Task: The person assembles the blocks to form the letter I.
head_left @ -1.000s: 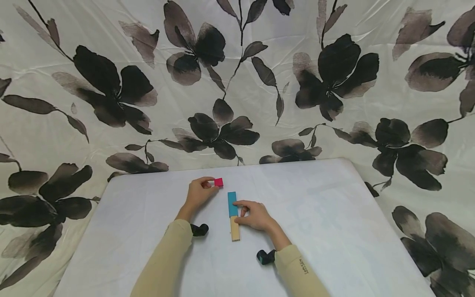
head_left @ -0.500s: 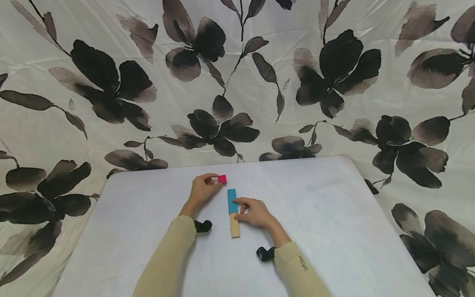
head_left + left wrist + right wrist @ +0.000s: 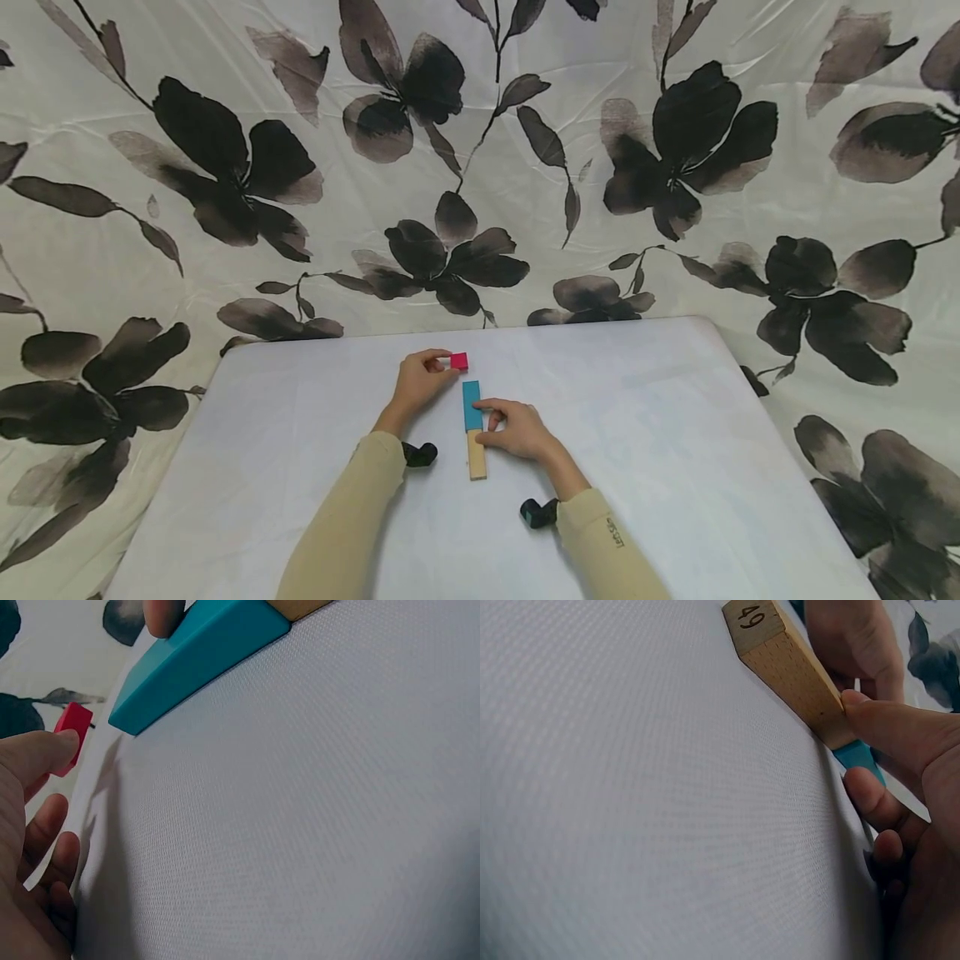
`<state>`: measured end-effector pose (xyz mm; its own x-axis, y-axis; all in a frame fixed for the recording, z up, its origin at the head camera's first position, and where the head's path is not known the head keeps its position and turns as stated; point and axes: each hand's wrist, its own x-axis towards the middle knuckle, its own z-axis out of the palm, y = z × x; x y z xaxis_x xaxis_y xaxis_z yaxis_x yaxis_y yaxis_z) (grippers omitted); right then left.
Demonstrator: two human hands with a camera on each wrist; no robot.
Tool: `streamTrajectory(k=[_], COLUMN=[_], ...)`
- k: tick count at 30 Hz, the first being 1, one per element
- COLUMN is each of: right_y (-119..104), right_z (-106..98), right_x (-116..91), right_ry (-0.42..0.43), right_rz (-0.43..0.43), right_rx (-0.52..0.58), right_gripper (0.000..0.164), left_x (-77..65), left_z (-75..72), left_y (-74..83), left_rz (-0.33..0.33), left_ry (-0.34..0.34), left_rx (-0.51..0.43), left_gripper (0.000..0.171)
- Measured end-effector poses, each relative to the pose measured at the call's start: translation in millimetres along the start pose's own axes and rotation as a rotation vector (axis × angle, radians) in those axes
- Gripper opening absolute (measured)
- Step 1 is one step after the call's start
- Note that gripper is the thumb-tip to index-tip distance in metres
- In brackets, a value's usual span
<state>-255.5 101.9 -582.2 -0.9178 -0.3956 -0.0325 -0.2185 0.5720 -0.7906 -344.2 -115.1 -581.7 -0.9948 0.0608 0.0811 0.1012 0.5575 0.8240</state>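
In the head view, my left hand pinches a small red block between thumb and fingers, at the far end of a blue block. The left wrist view shows the red block held off the table surface. The blue block lies end to end with a plain wooden block, in one line. My right hand is at their right side: its index finger touches the blue block, its thumb the wooden block near the joint. In the right wrist view the wooden block has "49" on its end.
A white table lies under both hands. Behind it hangs a floral cloth. A black wrist camera sits at the left wrist and another black camera at the right wrist.
My left hand has moved right with the red block, bringing it nearly above the blue block's far end. My right hand and the two lined-up blocks have stayed in place.
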Motion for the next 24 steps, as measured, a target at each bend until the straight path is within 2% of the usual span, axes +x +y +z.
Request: streamTrajectory(k=[24], right_y=[2.2], right_z=[0.6], right_x=[0.1], right_ry=[0.004], right_rz=[-0.009], right_rx=[0.009], right_gripper=[0.049], left_x=[3.3], left_z=[9.0], left_y=[3.7], left_rz=[-0.001], left_ry=[-0.019], left_rx=[0.003], left_gripper=[0.034])
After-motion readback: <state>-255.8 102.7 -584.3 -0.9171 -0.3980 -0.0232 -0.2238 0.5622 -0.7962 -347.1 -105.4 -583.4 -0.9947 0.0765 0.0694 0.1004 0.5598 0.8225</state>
